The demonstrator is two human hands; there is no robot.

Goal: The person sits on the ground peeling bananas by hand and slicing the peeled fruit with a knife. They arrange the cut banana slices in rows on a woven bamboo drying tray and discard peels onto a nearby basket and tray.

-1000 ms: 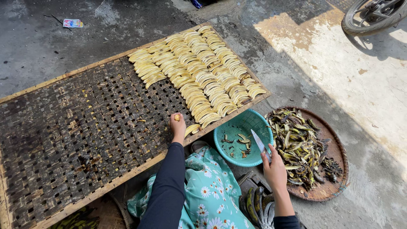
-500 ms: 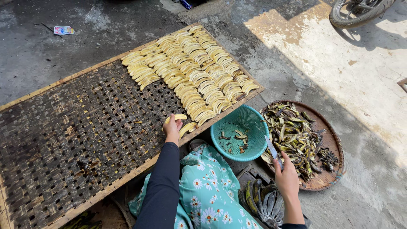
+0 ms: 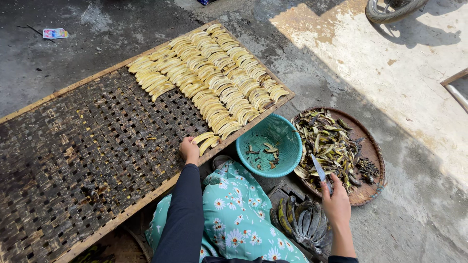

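My left hand [image 3: 189, 150] rests on the woven bamboo drying tray [image 3: 73, 160], fingers closed on a peeled banana slice [image 3: 202, 138] at the near end of the rows. Several rows of yellow banana slices [image 3: 214, 80] cover the tray's right part. My right hand [image 3: 335, 204] grips a small knife [image 3: 320, 171], blade pointing up, over the edge of the round basket of peels [image 3: 341, 146]. A teal plastic basket [image 3: 269, 145] with a few peel scraps sits between my hands.
A bunch of green bananas [image 3: 304, 221] lies by my right wrist. My lap is covered by teal floral cloth [image 3: 234, 214]. A wheel [image 3: 392, 7] stands on the concrete at top right, a small packet [image 3: 54, 33] at top left.
My left hand has drawn back a little along the tray edge and set a slice down beside the rows. My right hand with the knife has dropped lower and to the right.
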